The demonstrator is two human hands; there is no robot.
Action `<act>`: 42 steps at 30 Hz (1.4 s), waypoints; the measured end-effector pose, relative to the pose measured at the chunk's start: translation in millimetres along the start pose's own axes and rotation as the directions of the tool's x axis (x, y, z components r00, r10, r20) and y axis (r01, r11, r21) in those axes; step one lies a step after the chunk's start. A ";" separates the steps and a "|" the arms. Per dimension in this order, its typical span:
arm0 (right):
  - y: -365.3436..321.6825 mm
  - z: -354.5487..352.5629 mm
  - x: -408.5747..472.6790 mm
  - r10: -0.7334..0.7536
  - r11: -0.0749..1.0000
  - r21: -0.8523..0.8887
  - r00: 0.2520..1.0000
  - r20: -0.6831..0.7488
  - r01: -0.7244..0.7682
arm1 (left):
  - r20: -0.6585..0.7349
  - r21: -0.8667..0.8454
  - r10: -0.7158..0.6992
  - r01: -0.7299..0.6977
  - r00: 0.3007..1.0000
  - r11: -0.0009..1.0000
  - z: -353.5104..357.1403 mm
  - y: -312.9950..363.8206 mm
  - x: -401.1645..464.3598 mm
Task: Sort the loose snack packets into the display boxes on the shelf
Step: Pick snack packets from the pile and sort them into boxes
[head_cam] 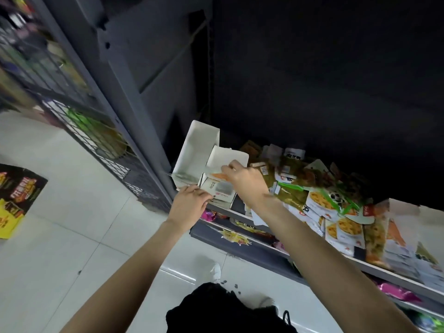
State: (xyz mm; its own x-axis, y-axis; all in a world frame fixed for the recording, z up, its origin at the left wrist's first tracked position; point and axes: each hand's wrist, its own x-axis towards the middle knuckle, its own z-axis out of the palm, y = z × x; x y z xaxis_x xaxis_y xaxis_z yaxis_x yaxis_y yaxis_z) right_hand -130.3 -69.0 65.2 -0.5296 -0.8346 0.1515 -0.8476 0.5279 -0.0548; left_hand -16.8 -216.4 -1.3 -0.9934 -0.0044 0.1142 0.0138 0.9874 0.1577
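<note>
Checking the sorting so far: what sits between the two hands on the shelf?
In the head view, a small open display box with packets in it lies between the left hand and the right hand.

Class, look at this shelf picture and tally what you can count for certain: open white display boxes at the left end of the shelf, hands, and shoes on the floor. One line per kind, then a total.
Open white display boxes: 2, a taller one and a nearer one
Hands: 2, left hand and right hand
Shoes: 2, and
Total: 6

The right hand (242, 179) hides its fingertips; print on the packets (336, 212) is unreadable.
</note>
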 end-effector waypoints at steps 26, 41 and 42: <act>-0.2 41.9 -31.2 0.251 0.765 0.452 0.859 0.447 -0.459 | -0.165 -0.119 -0.078 0.059 0.983 0.991 1.9 3.2 -4.8; 127.7 53.2 -291.8 0.852 0.436 0.359 0.507 0.131 -0.825 | 0.174 -0.525 0.021 0.075 0.985 0.848 68.0 238.2 31.5; 138.3 58.3 -293.2 0.833 0.452 0.324 0.523 0.181 -0.831 | 0.274 -0.515 -0.011 0.157 0.962 0.843 79.9 251.5 39.6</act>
State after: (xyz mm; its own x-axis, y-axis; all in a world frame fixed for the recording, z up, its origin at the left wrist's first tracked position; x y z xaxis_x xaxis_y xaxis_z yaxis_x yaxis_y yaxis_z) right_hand -94.3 239.6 -44.3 -0.9891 -0.0255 -0.1452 0.0463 0.8813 -0.4703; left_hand -61.8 44.5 -35.5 -0.9867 0.0279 -0.1604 -0.0854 0.7498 0.6561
